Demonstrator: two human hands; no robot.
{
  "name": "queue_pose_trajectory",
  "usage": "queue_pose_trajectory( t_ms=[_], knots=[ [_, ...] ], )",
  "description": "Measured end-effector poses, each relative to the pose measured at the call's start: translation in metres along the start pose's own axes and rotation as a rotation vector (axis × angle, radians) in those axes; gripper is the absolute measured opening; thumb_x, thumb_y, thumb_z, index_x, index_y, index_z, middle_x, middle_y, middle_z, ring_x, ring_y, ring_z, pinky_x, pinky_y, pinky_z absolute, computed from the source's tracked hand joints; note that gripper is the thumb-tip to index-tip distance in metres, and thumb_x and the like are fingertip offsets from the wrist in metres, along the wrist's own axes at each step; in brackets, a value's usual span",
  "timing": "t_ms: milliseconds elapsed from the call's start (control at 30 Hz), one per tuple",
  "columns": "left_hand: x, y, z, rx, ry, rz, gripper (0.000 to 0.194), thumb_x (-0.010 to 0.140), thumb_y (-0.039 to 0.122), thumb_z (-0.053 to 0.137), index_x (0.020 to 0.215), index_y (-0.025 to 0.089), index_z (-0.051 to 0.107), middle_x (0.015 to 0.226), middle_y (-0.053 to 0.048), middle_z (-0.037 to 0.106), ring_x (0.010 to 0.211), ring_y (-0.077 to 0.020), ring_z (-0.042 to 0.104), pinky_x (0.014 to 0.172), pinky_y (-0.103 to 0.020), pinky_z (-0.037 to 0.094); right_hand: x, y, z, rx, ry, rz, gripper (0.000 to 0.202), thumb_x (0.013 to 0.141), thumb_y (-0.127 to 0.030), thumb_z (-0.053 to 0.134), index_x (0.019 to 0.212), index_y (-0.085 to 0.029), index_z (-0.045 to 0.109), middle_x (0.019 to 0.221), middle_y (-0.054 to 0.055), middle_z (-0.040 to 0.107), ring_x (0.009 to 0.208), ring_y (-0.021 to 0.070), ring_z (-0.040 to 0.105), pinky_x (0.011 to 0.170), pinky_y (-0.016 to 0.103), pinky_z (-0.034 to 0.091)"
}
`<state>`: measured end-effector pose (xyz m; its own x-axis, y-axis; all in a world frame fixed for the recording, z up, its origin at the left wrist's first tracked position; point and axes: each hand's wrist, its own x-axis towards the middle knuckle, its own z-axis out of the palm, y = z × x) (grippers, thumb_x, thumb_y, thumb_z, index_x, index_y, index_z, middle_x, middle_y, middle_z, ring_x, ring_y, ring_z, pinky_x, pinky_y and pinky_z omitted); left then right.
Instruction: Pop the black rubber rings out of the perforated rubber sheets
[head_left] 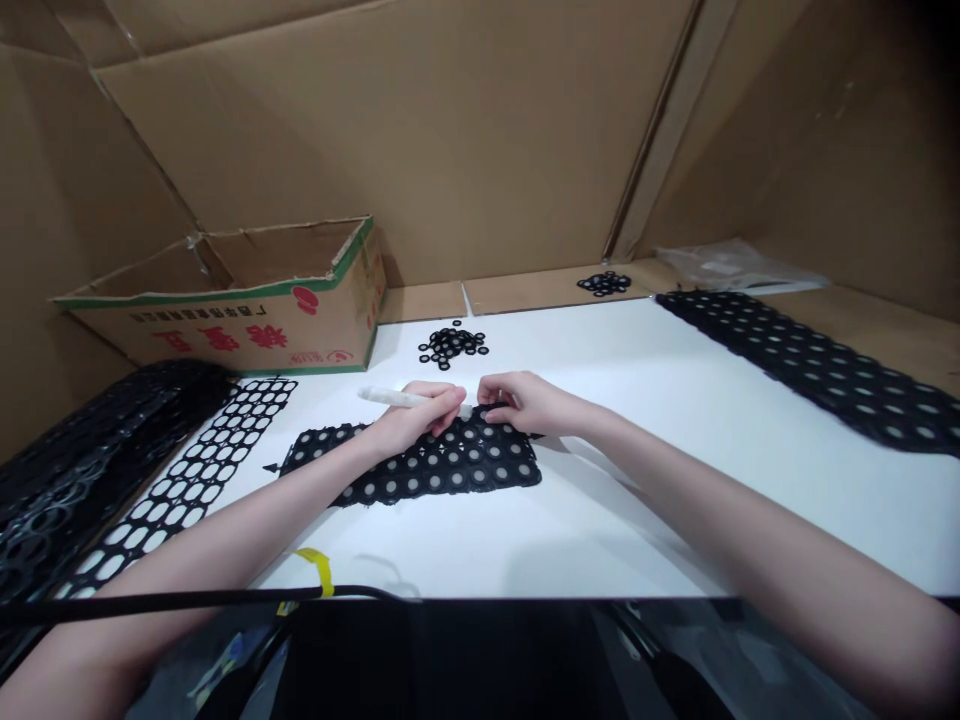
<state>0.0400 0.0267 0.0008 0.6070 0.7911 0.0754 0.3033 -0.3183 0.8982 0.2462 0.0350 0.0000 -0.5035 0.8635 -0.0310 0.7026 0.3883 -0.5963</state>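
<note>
A black rubber sheet with rows of round washers lies flat on the white tabletop. My left hand is closed around a white pen-like tool, whose tip end meets the sheet's far edge. Close by on the right, my right hand has its thumb and fingertips pinched at the sheet's far right edge. What exactly sits between those fingertips is too small to make out. Beyond both hands is a loose pile of black rings.
A cardboard box stands at the back left. Punched black webbing and a dark stack lie at left. Another washer sheet, a plastic bag and a smaller ring pile are at right. A black cable crosses the front.
</note>
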Motion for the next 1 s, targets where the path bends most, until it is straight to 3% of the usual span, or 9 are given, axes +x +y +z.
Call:
queue_pose_trajectory(
  t_ms=[433,1000],
  knots=[
    [-0.0038,0.0024,0.0044,0.072,0.019,0.045,0.047,0.094,0.044,0.039,0.058,0.015,0.045,0.055,0.003,0.045,0.055,-0.0093,0.039,0.058,-0.023,0.032,0.0029,-0.0061,0.0066,0.026,0.071,0.071,0.008,0.066,-0.011,0.058,0.068,-0.018,0.056,0.070,-0.001,0.059,0.072,0.0150,0.052,0.073,0.029,0.034],
    [-0.0049,0.0066,0.0093,0.136,0.002,0.056,0.047,0.095,0.045,0.037,0.058,0.015,0.043,0.054,0.003,0.043,0.056,-0.0102,0.041,0.060,-0.024,0.034,0.0044,-0.0058,0.0060,0.008,0.074,0.059,0.007,0.066,-0.012,0.059,0.068,-0.018,0.057,0.069,0.000,0.059,0.071,0.0154,0.052,0.070,0.029,0.035]
  ],
)
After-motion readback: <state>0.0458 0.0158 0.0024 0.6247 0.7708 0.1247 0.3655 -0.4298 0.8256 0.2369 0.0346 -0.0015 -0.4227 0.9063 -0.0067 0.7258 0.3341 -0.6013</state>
